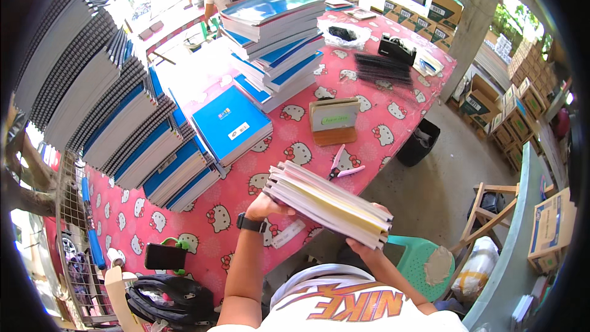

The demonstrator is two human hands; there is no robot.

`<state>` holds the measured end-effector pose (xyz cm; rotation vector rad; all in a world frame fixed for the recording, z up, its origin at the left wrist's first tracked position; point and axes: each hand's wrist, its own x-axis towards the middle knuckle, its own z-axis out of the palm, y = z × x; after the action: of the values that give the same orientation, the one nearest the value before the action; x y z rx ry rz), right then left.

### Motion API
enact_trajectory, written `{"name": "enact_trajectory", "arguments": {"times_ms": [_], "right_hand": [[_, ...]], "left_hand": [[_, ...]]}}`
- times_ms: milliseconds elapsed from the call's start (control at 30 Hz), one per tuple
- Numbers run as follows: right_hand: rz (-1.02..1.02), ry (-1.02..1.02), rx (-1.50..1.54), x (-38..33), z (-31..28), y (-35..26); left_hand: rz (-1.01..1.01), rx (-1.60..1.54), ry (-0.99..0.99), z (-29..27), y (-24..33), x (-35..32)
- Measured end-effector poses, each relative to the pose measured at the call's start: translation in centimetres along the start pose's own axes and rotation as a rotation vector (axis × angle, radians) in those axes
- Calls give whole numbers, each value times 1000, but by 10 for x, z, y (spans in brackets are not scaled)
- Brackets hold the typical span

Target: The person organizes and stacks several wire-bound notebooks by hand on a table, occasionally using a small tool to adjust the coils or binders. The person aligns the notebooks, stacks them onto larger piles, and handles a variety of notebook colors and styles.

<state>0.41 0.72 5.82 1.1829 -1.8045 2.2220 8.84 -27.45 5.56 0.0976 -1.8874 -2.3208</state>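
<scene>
Both my hands hold a thick stack of papers (329, 203), edge up and tilted above the table's front edge; dark edging shows along its lower side and right end. My left hand (270, 206), with a black watch on the wrist, is closed round its left end. My right hand (367, 253) grips the lower right end, its fingers partly hidden beneath. Just beyond the stack lies a pink-handled cutting tool (338, 171). Farther back stands a small wooden holder (334, 124) with a card. A short stack of blue-covered books (230, 124) lies to the left.
Tall piles of spiral-bound books (92, 86) and blue books (279, 55) rise from the pink patterned tablecloth (246, 175). Black binding combs (384, 72) lie at the back right. A phone (165, 257), a black bag (169, 301) and a green stool (424, 264) are near me. Two people sit far off.
</scene>
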Motion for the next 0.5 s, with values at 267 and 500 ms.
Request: {"name": "enact_trajectory", "arguments": {"times_ms": [267, 500], "right_hand": [[108, 108, -118, -19, -16, 32], [32, -103, -232, -37, -7, 63]], "left_hand": [[-92, 41, -53, -8, -3, 3], [-31, 1, 9, -2, -15, 4]]}}
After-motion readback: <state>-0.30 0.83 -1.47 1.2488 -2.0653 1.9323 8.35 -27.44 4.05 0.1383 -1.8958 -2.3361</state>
